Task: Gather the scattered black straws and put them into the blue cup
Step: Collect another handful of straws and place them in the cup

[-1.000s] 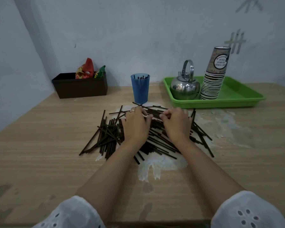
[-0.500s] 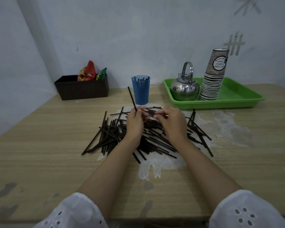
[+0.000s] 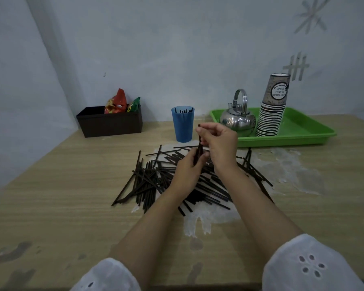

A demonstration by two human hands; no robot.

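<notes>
Pinching right hand (image 3: 218, 141): raised, fingertips closed on top of upright straws (image 3: 198, 149).
Left hand (image 3: 187, 168): lower, curled round their bottom end.
Loose straws (image 3: 147, 181): on table (image 3: 72, 185) beneath.
Blue cup (image 3: 182, 124): just beyond, slightly left.

A plain tea or drinks corner is suggested, rather than a fitted kitchen. A steel kettle (image 3: 237, 122) and stacked paper cups (image 3: 270, 120) are set on a green tray (image 3: 303, 133) at the far right edge of a worn table (image 3: 51, 196). Snack packets (image 3: 116, 102) are kept in a black box (image 3: 109, 126) at its far left corner. Straws (image 3: 147, 181) are heaped mid-table before a blue cup (image 3: 182, 128). The pale walls (image 3: 177, 49) are bare, marked only by tape (image 3: 296, 67).
</notes>
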